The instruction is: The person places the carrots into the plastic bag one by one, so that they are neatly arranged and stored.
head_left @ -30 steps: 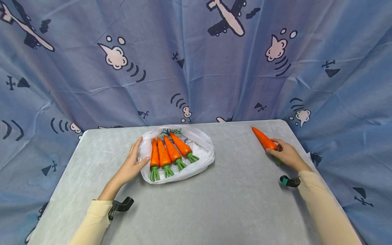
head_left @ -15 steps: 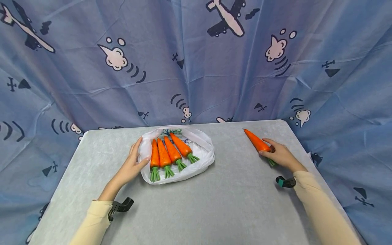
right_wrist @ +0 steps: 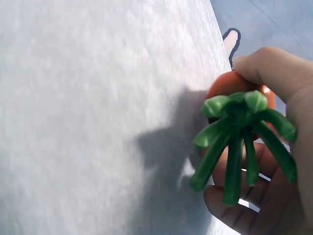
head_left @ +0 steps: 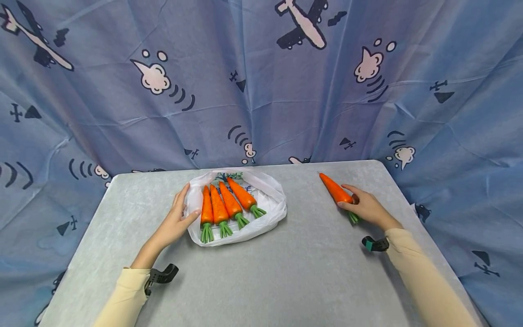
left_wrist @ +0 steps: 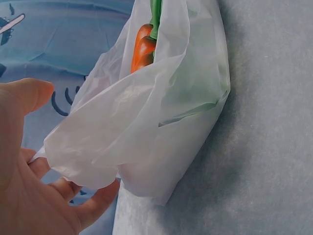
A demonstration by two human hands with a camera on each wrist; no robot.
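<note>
In the head view, a white plastic bag (head_left: 271,213) lies with its mouth spread wide. Inside it are several orange carrots (head_left: 219,206) side by side, green stalks toward the near side. My left hand (head_left: 177,219) touches the bag's left edge; in the left wrist view its fingers (left_wrist: 100,203) rest against the plastic, with the thumb held apart. Off to the right, my right hand (head_left: 369,209) grips another carrot (head_left: 334,188) near its stalk end, tip pointing away and to the left. That carrot's green stalks (right_wrist: 234,161) fill the middle of the right wrist view.
All of this is on a grey-white table (head_left: 278,281) with rounded far corners. Behind it hangs a blue curtain (head_left: 261,81) printed with planes and clouds. Each forearm wears a black wrist mount, such as the left mount (head_left: 163,274).
My right hand has moved left across the table with the carrot in its grip, toward the bag. The left hand, the bag and the carrots in it have stayed put.
</note>
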